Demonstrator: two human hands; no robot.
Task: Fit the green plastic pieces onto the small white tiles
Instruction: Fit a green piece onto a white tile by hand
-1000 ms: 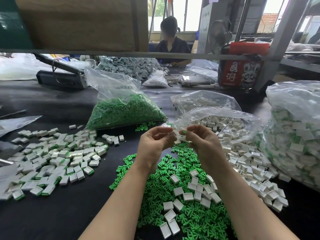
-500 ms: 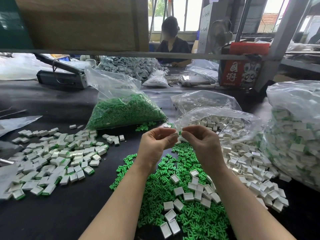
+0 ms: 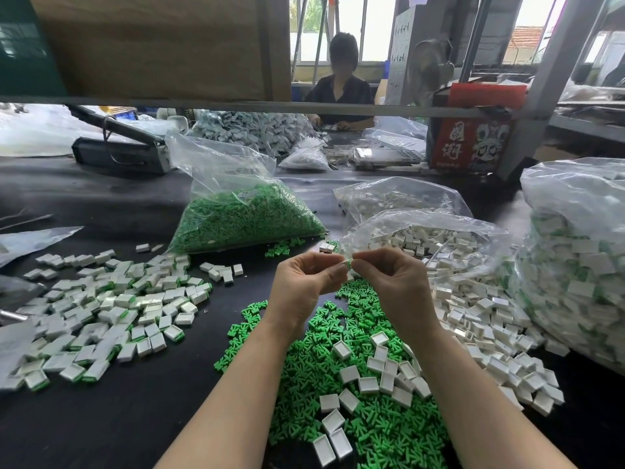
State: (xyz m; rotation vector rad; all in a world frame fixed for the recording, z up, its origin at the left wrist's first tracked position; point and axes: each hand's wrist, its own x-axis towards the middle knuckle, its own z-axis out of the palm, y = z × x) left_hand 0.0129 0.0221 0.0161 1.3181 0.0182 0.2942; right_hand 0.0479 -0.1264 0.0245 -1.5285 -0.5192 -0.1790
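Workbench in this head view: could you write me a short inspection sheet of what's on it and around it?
Surface: dark table.
Job's things: loose green pieces with white tiles on them; fitted tiles heaped at left.
Clutter: bag of green pieces, open bag of white tiles, large bag at right.
Hands: left hand and right hand pinch one small piece between them.
Cables: nothing seen.
Surroundings: another person seated opposite; red box.

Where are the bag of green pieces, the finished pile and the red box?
Bag of green pieces point(image 3: 243, 218): head view, green-filled middle.
Finished pile point(image 3: 111, 309): head view, pile's centre.
Red box point(image 3: 470, 143): head view, printed front.
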